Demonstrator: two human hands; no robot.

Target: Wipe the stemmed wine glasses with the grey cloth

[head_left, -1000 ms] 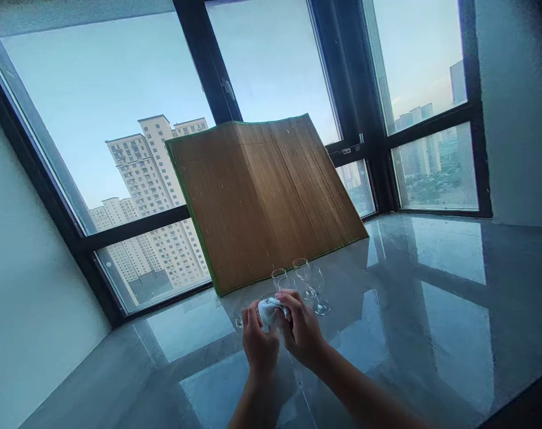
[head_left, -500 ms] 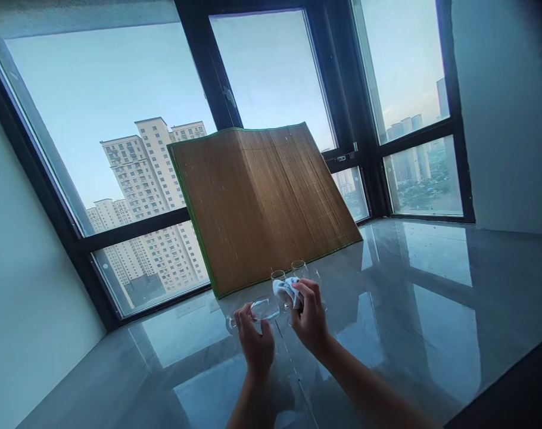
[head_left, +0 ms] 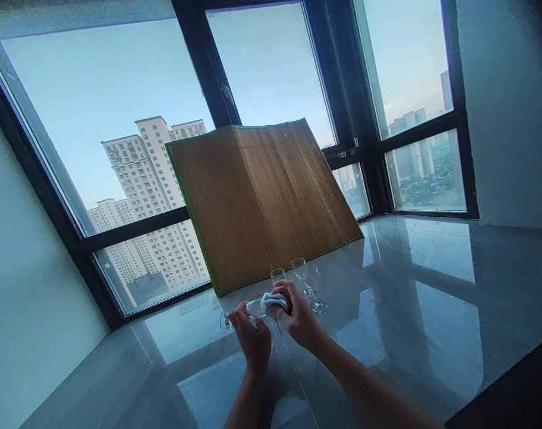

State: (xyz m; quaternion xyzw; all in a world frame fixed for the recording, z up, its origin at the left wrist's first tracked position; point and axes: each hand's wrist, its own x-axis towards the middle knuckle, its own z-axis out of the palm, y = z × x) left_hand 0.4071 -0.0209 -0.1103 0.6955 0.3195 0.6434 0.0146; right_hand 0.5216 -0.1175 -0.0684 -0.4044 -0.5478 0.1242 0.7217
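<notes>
My left hand is closed around a stemmed wine glass, which lies sideways with its foot to the left and its bowl to the right. In my right hand is a bunched white cloth, pressed at the mouth of that glass; the rim is hidden behind cloth and fingers. Just beyond my right hand stand several other stemmed glasses. One clear glass is upright at the right, another is behind it, and a third is partly covered by my right hand.
A brown bamboo mat with green edging leans against the dark window frame behind the glasses. The glossy grey tiled surface reflects the windows. White walls stand at both sides, and a dark edge lies at lower right.
My right hand has moved left and slightly down, bringing the cloth from beside the held glass onto its mouth. The glass standing at the right shows more fully now.
</notes>
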